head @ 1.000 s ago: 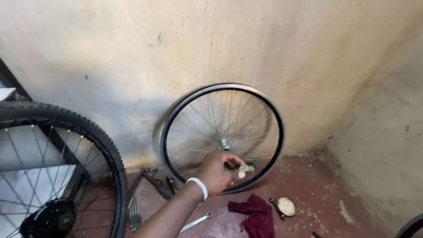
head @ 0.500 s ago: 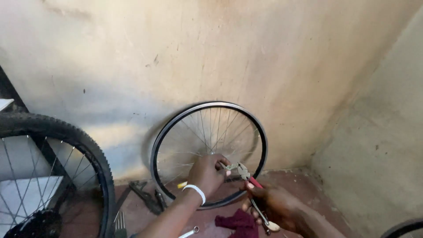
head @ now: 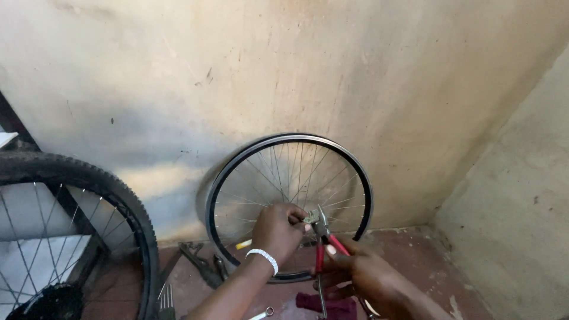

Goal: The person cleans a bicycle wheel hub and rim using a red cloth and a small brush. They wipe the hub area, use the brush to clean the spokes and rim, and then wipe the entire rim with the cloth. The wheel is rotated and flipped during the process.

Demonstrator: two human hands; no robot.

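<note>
Stained plaster wall [head: 296,71] behind bare bicycle rim [head: 289,204]. Left hand [head: 278,230] pinches hub; right hand [head: 355,274] clamps red-handled pliers [head: 323,237]. Risk: pliers slip, rim rolls sideways, spokes bend.

Single head view, downward, close above wall-leaned wheel [head: 289,204].

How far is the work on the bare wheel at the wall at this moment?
Done: the bare wheel has no tyre and leans on the wall. In hand: the left hand grips at the hub, and the right hand holds red-handled pliers with their tip at the hub. Left: the pliers are not yet off the hub, and other tools lie on the floor.
</note>
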